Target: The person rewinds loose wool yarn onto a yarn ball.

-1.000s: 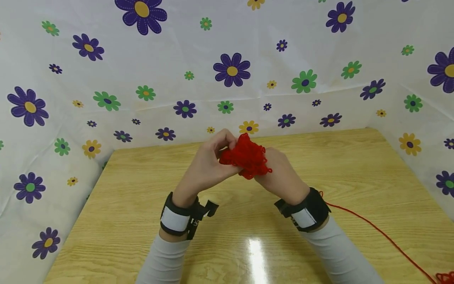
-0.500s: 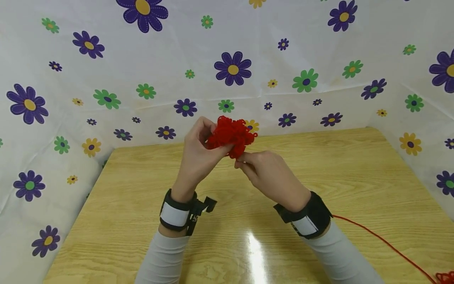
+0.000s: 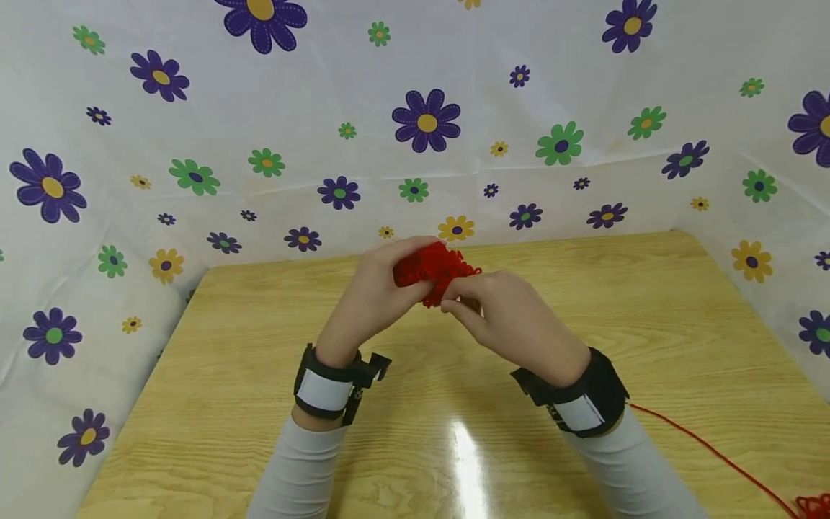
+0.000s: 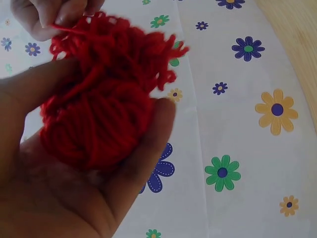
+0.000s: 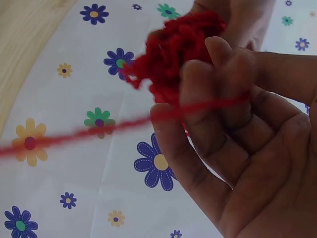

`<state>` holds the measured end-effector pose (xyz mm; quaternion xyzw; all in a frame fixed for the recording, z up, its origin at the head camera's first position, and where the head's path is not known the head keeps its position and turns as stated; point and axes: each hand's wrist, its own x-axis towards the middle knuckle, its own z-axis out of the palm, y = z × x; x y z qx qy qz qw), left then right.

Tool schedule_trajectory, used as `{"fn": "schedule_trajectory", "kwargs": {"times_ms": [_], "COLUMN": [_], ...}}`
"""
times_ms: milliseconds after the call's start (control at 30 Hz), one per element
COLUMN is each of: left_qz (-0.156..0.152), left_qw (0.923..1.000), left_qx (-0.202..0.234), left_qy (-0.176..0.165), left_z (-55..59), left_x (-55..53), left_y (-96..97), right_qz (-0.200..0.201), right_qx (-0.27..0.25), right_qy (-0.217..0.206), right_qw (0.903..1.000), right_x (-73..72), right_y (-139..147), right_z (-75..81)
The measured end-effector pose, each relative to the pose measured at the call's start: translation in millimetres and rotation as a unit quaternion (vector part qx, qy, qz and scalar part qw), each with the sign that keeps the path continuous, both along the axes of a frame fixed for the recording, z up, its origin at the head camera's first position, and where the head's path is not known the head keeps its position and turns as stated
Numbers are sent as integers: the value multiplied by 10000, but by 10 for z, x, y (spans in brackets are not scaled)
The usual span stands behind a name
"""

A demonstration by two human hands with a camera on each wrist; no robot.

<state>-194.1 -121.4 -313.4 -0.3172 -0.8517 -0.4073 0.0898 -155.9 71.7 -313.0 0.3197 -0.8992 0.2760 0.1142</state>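
Note:
A ball of red yarn, tightly wound at its base with a tangle of loose loops on top, is held above the table between both hands. My left hand grips the wound part, thumb on one side and fingers curved round the other, as the left wrist view shows with the yarn ball against the palm. To its right, my right hand pinches a strand at the loops between thumb and forefinger. In the right wrist view that red strand crosses the fingers and runs off to the left, blurred.
A red strand trails from beside the right wrist across the wooden table to a small heap of red yarn at the lower right corner. Flower-print white cloth stands behind the table and along its sides.
The yarn ball rose leftward in the left hand, then came back down and slightly right. My right hand, first partly hidden behind the ball, now pinches a strand at its right side.

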Motion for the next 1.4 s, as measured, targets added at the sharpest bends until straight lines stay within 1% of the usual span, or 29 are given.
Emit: {"fn": "schedule_trajectory", "kwargs": {"times_ms": [67, 100, 167, 233, 300, 367, 400, 467, 533, 600, 667, 733, 833, 1000, 1100, 1167, 1233, 1300, 1333, 1400], "left_qz": [-306, -504, -858, -1188, -1405, -1453, -1438, -1294, -1089, -908, -773, -704, -692, -696, -900, -1166, -1466, -1805, -1950, -2100], "left_qw": [9993, 9981, 9943, 9891, 9845, 9824, 9820, 9838, 9881, 9921, 9943, 9947, 9946, 9934, 9920, 9902, 9872, 9808, 9761, 9682], "left_qx": [-85, -45, -9, 39, 38, -32, -34, -84, -211, -374, -559, -677, -734, -907, -885, -754, -527, -168, 27, 355], "left_qy": [-193, -359, -632, -871, -1051, -1170, -1226, -1240, -1066, -783, -483, -315, -260, -107, -61, -175, -347, -719, -954, -1315], "left_z": [-18, -2, 74, 174, 268, 324, 327, 306, 244, 154, 79, 34, 19, 45, 76, 118, 205, 303, 353, 445], "left_x": [-12, 3, 65, 142, 217, 269, 282, 299, 286, 244, 199, 166, 149, 161, 192, 236, 307, 385, 423, 488], "left_y": [-4, -3, 2, 12, 22, 37, 47, 68, 100, 127, 146, 148, 122, 59, 51, 50, 55, 53, 49, 35], "right_qz": [55, 96, 248, 418, 574, 664, 684, 723, 791, 852, 884, 881, 815, 583, 387, 254, 163, 112, 101, 104], "right_qx": [-196, -314, -580, -832, -1036, -1164, -1210, -1286, -1387, -1489, -1548, -1555, -1499, -1463, -1509, -1571, -1671, -1761, -1807, -1911], "right_qy": [-57, -103, -214, -303, -336, -267, -218, -153, -123, -120, -134, -134, -108, 61, 205, 327, 456, 621, 683, 790], "right_qw": [9998, 9994, 9978, 9952, 9924, 9906, 9901, 9889, 9871, 9851, 9839, 9838, 9853, 9875, 9876, 9867, 9848, 9823, 9811, 9783], "right_x": [-5, -12, -25, -41, -54, -64, -66, -64, -58, -54, -51, -51, -50, -60, -62, -60, -59, -60, -64, -77], "right_y": [41, 60, 95, 115, 117, 108, 102, 86, 77, 79, 88, 103, 130, 188, 217, 229, 236, 239, 240, 237], "right_z": [18, 22, 31, 30, 25, 16, 11, 9, 11, 14, 21, 28, 48, 84, 105, 115, 122, 127, 126, 116]}}
